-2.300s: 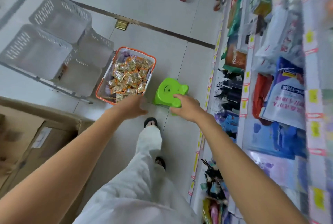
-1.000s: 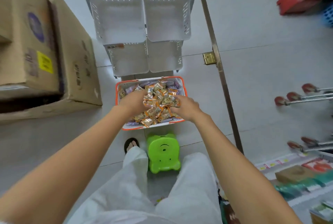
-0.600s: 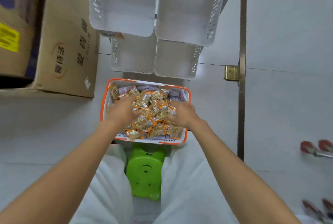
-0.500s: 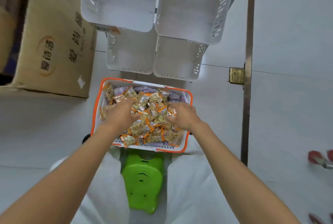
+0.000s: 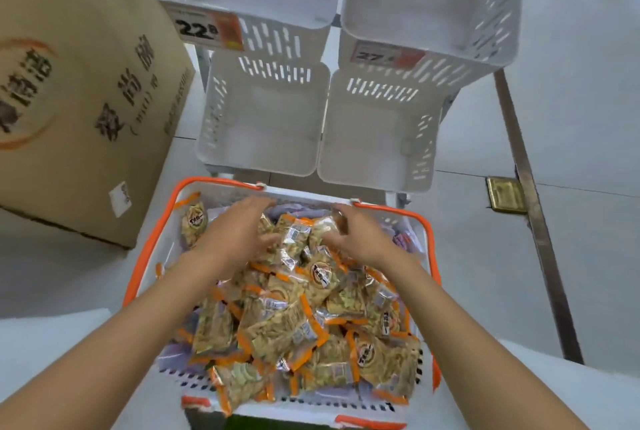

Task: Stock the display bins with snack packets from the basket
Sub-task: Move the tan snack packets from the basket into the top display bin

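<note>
Stocking looks barely begun: the four display bins [image 5: 263, 124] show no packet inside, and the basket [image 5: 429, 232] just in front of them is heaped full; the step in hand is gathering a load. Both hands work the far end of the heap of snack packets [image 5: 294, 318]; the left hand [image 5: 235, 239] lies on it with fingers bent, blurred, so I cannot tell if it grips anything; the right hand [image 5: 360, 239] seems to pinch a packet's edge at its fingertips. Next, I judge, comes a firm two-handed scoop and a short lift forward into a lower bin (slippery film may spill).

The cardboard box [image 5: 86, 100] at left is matt brown and printed; the bins are white slotted plastic, boxy with rounded corners; the basket is white mesh with an orange rim; the packets are small glossy pillows, orange-edged and crinkled; price tags [image 5: 204, 31] hang on the upper bins.
</note>
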The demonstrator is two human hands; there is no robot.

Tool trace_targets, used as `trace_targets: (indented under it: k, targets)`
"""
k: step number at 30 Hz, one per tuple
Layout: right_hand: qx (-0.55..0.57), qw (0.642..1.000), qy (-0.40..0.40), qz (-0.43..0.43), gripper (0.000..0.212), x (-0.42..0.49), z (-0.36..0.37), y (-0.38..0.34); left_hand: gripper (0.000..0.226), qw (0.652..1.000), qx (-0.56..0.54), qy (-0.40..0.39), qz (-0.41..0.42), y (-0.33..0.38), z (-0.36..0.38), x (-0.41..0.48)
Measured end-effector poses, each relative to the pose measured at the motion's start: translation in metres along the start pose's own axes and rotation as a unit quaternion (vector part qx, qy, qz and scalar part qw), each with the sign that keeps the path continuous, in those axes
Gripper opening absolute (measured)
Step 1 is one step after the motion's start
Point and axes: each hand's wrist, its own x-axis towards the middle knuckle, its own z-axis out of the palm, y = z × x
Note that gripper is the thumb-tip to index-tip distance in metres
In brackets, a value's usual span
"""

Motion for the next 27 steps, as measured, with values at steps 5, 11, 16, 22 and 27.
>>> trace_targets:
  k: [5, 11, 16, 22, 27]
  targets:
    - [0.140, 0.982, 0.125, 0.009, 0.034, -0.004, -0.001, -0.012, 0.066, 0.996, -0.071, 0.050, 0.036, -0.003, 0.007, -0.008]
    - [0.476, 0.856, 0.197, 0.030, 0.039, -0.045, -0.025, -0.046, 0.075, 0.941, -0.335, 0.049, 0.001, 0.032, -0.002, -0.034]
    - [0.477, 0.872, 0.112, 0.010, 0.037, -0.052, -0.010, -0.053, 0.030, 0.828, -0.550, 0.049, -0.099, 0.039, -0.009, -0.036]
    - [-0.105, 0.991, 0.074, 0.027, 0.040, -0.049, 0.029, -0.021, 0.013, 0.877, -0.460, 0.106, -0.090, 0.004, -0.019, -0.046]
    - [0.100, 0.978, 0.177, -0.049, 0.010, -0.057, 0.019, -0.025, 0.013, 0.847, -0.486, 0.187, -0.105, -0.006, -0.018, -0.049]
